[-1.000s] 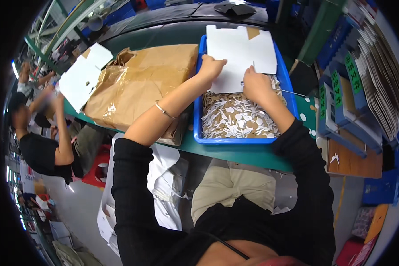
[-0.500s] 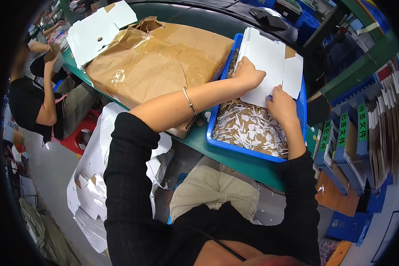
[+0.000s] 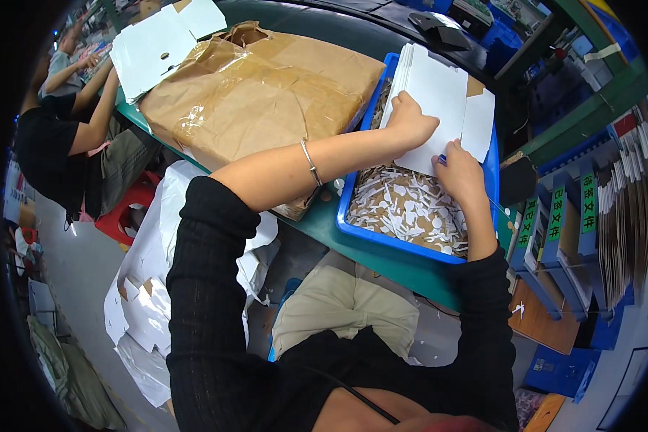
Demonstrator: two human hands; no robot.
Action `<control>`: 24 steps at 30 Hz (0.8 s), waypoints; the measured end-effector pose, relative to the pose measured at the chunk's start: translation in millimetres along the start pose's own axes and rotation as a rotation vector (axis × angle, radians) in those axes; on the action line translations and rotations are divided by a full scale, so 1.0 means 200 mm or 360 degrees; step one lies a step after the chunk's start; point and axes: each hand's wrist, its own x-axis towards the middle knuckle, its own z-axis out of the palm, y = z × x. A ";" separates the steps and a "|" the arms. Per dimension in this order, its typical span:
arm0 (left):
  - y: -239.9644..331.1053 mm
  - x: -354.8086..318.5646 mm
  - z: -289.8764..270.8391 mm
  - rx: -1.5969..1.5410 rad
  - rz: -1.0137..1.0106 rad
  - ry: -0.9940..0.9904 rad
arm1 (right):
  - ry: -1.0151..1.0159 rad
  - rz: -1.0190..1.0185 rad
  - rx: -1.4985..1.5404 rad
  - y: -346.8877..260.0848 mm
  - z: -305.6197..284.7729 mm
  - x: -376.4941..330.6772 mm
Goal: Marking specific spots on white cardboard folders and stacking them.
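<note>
— Over the rectangular blue plastic tray [image 3: 403, 244], head view: hands?

— My left hand [image 3: 412, 124] rests curled on the flat white cardboard stack [image 3: 439, 90]; pinching, I cannot tell. My right hand [image 3: 459, 171] pinches a small, partly hidden blue object [image 3: 441, 159].

— Stack's position?

— In the tray, over white-and-brown scraps [image 3: 399, 209].

The cardboard sheets [image 3: 435, 101] looked smooth and matt; the tray [image 3: 396, 243], glossy plastic; the parcel wrapping [image 3: 259, 119], creased paper with shiny tape [image 3: 194, 119].

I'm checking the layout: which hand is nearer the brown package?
Left. The left hand is on the white card stack, just right of the brown package; the right hand is farther right, at the stack's near edge.
</note>
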 end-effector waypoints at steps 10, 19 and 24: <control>0.00 0.08 0.02 0.0164 0.0366 0.0002 | -0.0017 0.0156 0.0237 0.03 -0.09 -0.04; 0.14 -0.23 -0.04 -0.0359 0.1070 -0.0094 | 0.0944 0.0696 0.0768 0.37 -0.16 -0.16; 0.03 -0.52 -0.09 -0.0558 0.1192 -0.0204 | 0.1008 0.0517 0.1748 0.39 -0.27 -0.45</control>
